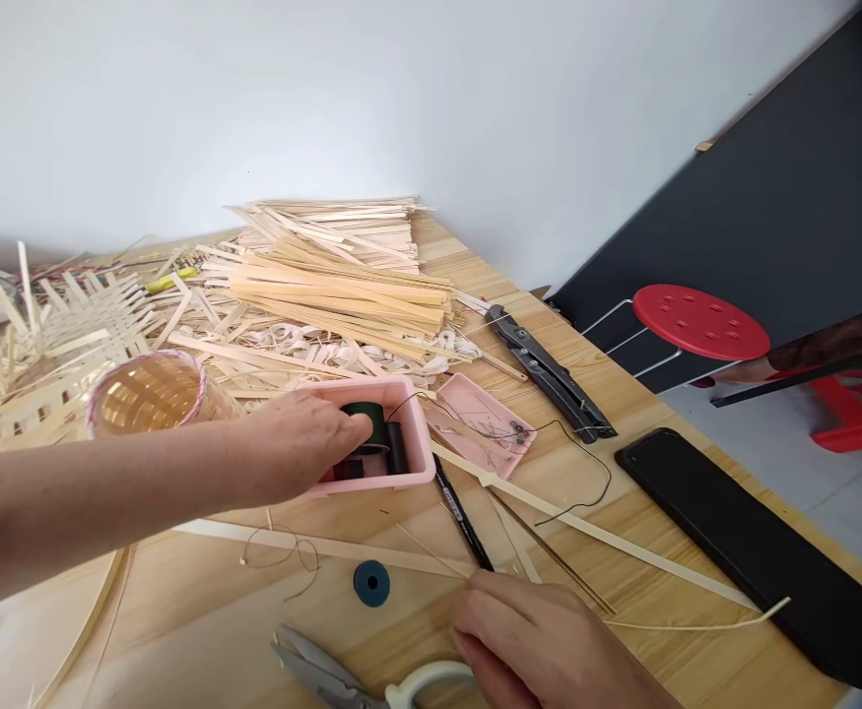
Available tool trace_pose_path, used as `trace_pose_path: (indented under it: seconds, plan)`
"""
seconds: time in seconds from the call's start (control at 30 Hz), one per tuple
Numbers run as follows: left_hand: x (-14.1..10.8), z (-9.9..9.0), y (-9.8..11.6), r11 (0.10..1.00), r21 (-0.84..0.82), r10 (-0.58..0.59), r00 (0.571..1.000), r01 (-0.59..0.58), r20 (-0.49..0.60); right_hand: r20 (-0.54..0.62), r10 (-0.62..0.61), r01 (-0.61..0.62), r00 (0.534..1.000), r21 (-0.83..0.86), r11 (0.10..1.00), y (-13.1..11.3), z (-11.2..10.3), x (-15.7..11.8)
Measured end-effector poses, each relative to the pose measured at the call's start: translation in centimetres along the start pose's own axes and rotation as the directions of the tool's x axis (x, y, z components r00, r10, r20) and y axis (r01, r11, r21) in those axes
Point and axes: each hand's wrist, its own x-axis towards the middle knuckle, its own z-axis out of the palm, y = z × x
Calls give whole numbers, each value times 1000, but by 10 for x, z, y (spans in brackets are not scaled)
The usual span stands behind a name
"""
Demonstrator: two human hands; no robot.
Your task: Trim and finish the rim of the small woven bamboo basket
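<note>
My left hand (290,443) reaches over a pink plastic box (425,463), its fingers curled down inside. The fingertips lie by a dark green thread spool (365,414), and whatever they grip is hidden. A black spool (396,448) sits to the right of them. Low in the view, my right hand (526,630) is closed with a thin bamboo strip (696,625) coming out of it. Beside that hand are scissors with white handles (319,670), partly covered by it, and a black pen (464,517). A blue spool (371,583) rests on the table between both hands.
A woven basket (154,389) stands left of the box, among bamboo strips (327,295) piled toward the wall. Right of the box lie a pink tray (479,418) with needles, a dark tool (549,369) and a black case (741,542). A red stool (700,320) stands beyond the table.
</note>
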Motion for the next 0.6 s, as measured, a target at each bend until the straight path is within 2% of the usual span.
trace_pose_path:
  seconds: [0.17, 0.37, 0.6]
  plan:
    - [-2, 2, 0, 998, 17, 52, 998, -52, -25, -28, -40, 40, 999, -2, 999, -2, -2, 0]
    - [-11, -3, 8, 1000, -9, 16, 993, -17, -116, -36, -46, 46, 998, 7, 999, -2, -3, -6]
    - [-13, 0, 4, 993, -11, 112, 972, -117, -206, -10, -22, 22, 1000, -19, 1000, -6, -5, -8]
